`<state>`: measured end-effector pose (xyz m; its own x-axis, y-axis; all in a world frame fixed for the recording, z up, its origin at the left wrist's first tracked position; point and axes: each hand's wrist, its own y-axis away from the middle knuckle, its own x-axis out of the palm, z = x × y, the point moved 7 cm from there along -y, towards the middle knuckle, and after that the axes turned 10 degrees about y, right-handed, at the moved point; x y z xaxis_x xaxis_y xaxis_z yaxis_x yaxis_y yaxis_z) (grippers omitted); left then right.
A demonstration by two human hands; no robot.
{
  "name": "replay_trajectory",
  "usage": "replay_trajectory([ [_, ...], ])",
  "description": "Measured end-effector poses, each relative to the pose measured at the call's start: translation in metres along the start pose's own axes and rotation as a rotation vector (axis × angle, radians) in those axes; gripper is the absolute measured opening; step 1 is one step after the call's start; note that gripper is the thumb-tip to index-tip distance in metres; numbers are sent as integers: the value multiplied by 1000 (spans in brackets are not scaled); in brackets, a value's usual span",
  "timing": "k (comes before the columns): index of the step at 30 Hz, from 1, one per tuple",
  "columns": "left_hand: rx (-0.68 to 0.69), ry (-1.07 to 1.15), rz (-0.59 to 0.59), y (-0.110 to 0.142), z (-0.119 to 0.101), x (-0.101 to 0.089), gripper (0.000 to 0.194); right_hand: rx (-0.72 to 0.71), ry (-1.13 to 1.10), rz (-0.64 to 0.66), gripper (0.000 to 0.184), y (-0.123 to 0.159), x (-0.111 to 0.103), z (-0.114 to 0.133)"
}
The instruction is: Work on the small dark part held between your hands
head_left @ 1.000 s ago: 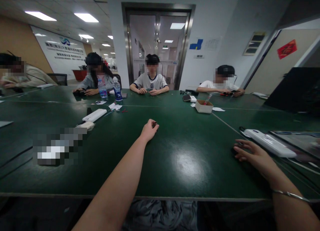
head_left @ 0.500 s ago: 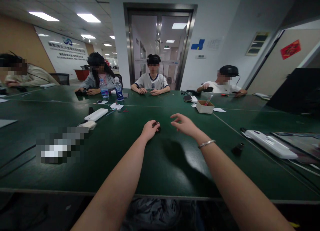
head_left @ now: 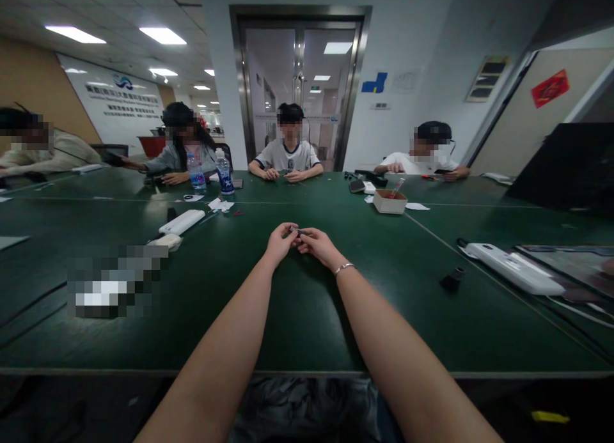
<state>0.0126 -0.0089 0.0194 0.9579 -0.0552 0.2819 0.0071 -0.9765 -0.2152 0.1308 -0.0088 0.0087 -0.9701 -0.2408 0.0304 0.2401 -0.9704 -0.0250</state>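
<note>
My left hand (head_left: 281, 243) and my right hand (head_left: 317, 245) meet over the middle of the green table (head_left: 307, 315). Between their fingertips is a small dark object (head_left: 296, 231), too small and too covered to name. The left thumb and fingers are closed round one side of it. From the other side, the right thumb and fingers pinch it. A silver bracelet (head_left: 345, 268) circles my right wrist.
To the right lie a black brush-like piece (head_left: 452, 279) and a white power strip (head_left: 513, 267). A small box (head_left: 390, 202) stands beyond. Left are another white strip (head_left: 182, 222) and two bottles (head_left: 224, 172). Several people sit around the table.
My right hand has come left and closed on the small dark object beside my left hand. It was open and apart before. My left hand has stayed nearly in place.
</note>
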Motion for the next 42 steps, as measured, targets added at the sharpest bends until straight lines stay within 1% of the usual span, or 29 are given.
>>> replay_trajectory([
  [3,-79,9,-7,0,4,-1,20,-10,27,-59,16,-1,-5,-1],
  [5,-91,-28,-29,-1,4,-4,18,-5,32,-81,18,-1,-6,-1],
  [10,19,-239,-51,-2,-4,-11,19,24,-27,-88,11,-1,-6,0],
  [14,82,-299,-31,-2,-4,-12,23,34,-46,-86,8,1,-7,1],
  [17,95,-329,-17,-2,-1,-11,22,39,-54,-92,6,1,-8,0],
  [26,77,-352,-23,-4,3,-12,21,48,-48,-105,5,3,-6,1],
  [37,73,-379,-13,-3,1,-12,20,40,-43,-100,3,0,-8,-2],
  [42,76,-377,-20,-1,0,-11,19,25,-39,-91,7,0,-8,-1],
])
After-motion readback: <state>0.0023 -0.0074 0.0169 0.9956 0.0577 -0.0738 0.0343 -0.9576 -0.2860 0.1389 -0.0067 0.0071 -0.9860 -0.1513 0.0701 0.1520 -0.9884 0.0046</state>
